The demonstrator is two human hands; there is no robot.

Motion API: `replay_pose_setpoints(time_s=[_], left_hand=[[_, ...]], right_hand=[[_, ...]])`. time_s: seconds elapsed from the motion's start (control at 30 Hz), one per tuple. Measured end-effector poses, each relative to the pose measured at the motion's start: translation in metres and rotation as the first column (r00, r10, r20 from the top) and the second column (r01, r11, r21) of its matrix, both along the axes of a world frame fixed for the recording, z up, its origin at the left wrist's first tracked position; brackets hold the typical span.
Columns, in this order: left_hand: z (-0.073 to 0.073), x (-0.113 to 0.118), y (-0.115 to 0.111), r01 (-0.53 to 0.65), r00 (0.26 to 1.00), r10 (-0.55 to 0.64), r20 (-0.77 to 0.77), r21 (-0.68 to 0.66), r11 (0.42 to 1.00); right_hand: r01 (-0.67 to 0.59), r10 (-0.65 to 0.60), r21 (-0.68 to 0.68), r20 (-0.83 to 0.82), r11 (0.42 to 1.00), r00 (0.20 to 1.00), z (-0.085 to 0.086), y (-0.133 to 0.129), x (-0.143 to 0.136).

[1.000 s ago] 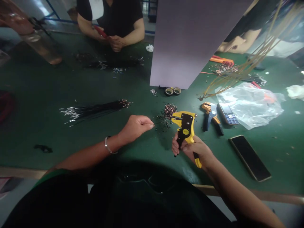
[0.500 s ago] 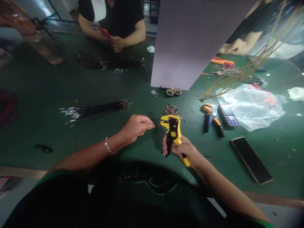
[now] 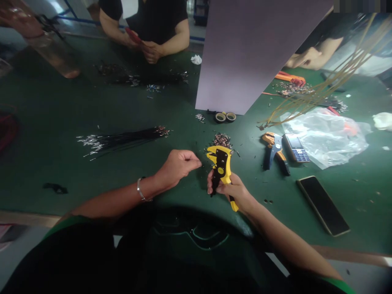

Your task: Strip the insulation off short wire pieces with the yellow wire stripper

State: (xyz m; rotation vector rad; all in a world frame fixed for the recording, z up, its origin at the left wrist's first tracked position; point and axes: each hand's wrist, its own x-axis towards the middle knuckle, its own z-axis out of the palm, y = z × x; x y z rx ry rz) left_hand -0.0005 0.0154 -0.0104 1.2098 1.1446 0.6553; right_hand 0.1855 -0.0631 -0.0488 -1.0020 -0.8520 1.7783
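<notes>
Two bare hands in the head view, close together over a dark green table [image 3: 107,179]. The left hand [image 3: 179,168] has thumb and forefinger pinched tight, and honestly I can't tell if there's anything thin between them. The right hand [image 3: 238,188] is wrapped around the grips of a yellow-and-black pistol-shaped hand tool [image 3: 223,163], its nose aimed towards the left fingertips with a small gap between. My worry: if the left pinch drifts in while the right fingers squeeze, the jaws could nip skin. Anything short in that pinch could also miss the jaws, with so little sticking out to aim by. Just beyond the right fingers, past the tool's head, sits a loose heap of small coppery-brown scraps [image 3: 222,139], and a careless sweep would probably scatter it. The bundle of thin black wires with silvery tips [image 3: 130,136] lies farther out and left of the left fingers, so I'd only expect a snag if that forearm swung up.
</notes>
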Motion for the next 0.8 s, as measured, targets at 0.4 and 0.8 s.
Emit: replay_pose_setpoints(time_s=[0.4,0.8], left_hand=[[0.001,0.000,-0.009,0.101,0.994,-0.099,-0.049,0.049,0.994],[0.005,0.000,-0.009,0.213,0.977,-0.213,-0.004,0.080,0.974]], right_hand=[[0.003,-0.028,0.111,0.227,0.994,0.974,0.013,0.009,-0.009],[-0.230,-0.476,0.622,0.745,0.748,0.468,0.001,0.008,-0.013]])
